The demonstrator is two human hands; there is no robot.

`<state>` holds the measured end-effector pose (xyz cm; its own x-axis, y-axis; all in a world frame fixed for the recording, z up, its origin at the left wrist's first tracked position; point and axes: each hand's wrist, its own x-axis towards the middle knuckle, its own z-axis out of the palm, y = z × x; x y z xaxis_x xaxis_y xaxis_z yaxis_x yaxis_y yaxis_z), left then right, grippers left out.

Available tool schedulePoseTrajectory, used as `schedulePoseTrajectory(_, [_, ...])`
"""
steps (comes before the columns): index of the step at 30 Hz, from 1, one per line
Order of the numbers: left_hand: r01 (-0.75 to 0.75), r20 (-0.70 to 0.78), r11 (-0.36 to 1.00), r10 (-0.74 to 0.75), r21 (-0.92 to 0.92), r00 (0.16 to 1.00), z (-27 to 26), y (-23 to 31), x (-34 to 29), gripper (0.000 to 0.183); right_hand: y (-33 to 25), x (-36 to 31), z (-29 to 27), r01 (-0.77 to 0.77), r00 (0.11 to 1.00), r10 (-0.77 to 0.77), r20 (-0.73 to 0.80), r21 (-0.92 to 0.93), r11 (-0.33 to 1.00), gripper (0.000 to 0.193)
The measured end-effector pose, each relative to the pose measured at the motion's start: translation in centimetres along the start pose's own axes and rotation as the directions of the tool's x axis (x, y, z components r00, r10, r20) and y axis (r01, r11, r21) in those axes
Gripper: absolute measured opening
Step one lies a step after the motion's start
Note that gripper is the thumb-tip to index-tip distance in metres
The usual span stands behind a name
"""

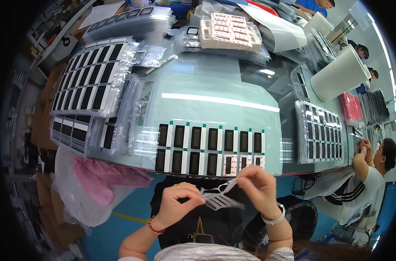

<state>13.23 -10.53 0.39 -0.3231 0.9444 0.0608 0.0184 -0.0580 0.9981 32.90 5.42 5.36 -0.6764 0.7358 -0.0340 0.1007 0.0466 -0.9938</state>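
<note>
Just in front of the table's near edge, my left hand (179,202) pinches one end of a thin, see-through sheet with white strips (222,201). My right hand (260,188) pinches a narrow white strip (229,185) that curls up from that sheet. Beyond my hands lie two rows of dark rectangular panels (196,137) with white side bands and green tabs. White frames with red marks (229,165) lie over several panels at the right end of the near row, close to my right hand.
Plastic trays of similar panels (87,78) are stacked at the left, with another stack (320,130) at the right. A pile of red-marked pieces (230,30) sits at the back. A white roll (340,74) stands at the right. Pink cloth (106,178) hangs near left. A co-worker (363,174) sits at right.
</note>
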Motion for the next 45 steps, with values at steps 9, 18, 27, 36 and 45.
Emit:
schedulePoseTrajectory(9, [0.109,-0.117,0.956,-0.080,0.273,0.990,0.7,-0.7,-0.4,0.027,1.9,4.0,2.0,-0.064,0.998,0.063,-0.013,-0.086,0.994,0.005])
schedulePoseTrajectory(18, [-0.090,-0.060,0.896,0.129,0.436,0.990,1.1,-0.3,0.7,0.012,2.6,4.3,2.2,-0.048,0.999,0.051,0.007,-0.212,0.976,0.006])
schedulePoseTrajectory(27, [-0.182,-0.047,0.811,0.249,0.556,0.967,1.2,-0.7,1.1,0.015,2.6,4.3,2.4,-0.054,0.999,0.054,-0.008,-0.222,0.973,0.007])
schedulePoseTrajectory(36, [-0.228,-0.017,0.745,0.305,0.627,0.952,1.2,-0.8,1.2,0.022,3.0,4.4,2.1,-0.012,0.999,0.018,0.026,-0.227,0.974,0.004])
schedulePoseTrajectory(45, [-0.231,0.016,0.724,0.291,0.650,0.957,1.4,-0.9,1.3,0.028,2.7,4.4,2.4,-0.052,0.999,0.053,0.000,-0.207,0.977,0.005])
